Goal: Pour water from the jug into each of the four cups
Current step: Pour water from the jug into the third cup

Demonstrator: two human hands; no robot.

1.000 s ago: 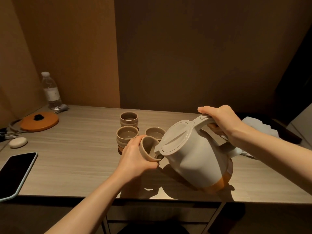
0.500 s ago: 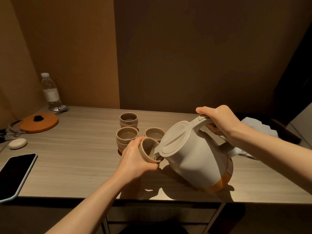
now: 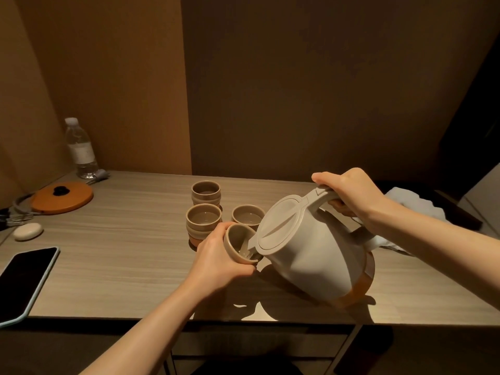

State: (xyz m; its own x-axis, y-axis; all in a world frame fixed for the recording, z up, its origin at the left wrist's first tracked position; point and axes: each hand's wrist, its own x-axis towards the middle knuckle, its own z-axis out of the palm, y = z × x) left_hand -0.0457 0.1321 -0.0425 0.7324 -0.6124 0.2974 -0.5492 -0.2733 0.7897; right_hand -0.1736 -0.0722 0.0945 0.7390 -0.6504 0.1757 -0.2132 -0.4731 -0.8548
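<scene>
My right hand point(image 3: 349, 194) grips the handle of a cream jug point(image 3: 308, 253) with an orange base, tilted left with its base lifted off the table. Its spout reaches into a beige cup point(image 3: 238, 243) that my left hand point(image 3: 219, 261) holds tilted toward the jug. Water runs from the spout into this cup. Three more beige cups stand upright behind it: a far cup point(image 3: 206, 192), a left cup point(image 3: 203, 221) and a right cup point(image 3: 248, 216). Water shows in the left and right cups.
On the wooden table point(image 3: 121, 255), a phone point(image 3: 23, 280) lies at the front left, a white oval case point(image 3: 28, 231) and an orange round lid point(image 3: 62, 196) behind it. A water bottle point(image 3: 81, 150) stands at the back left. A white cloth point(image 3: 414, 209) lies behind my right arm.
The jug has tipped a little further and water now flows into the held cup. Both hands have stayed in nearly the same place.
</scene>
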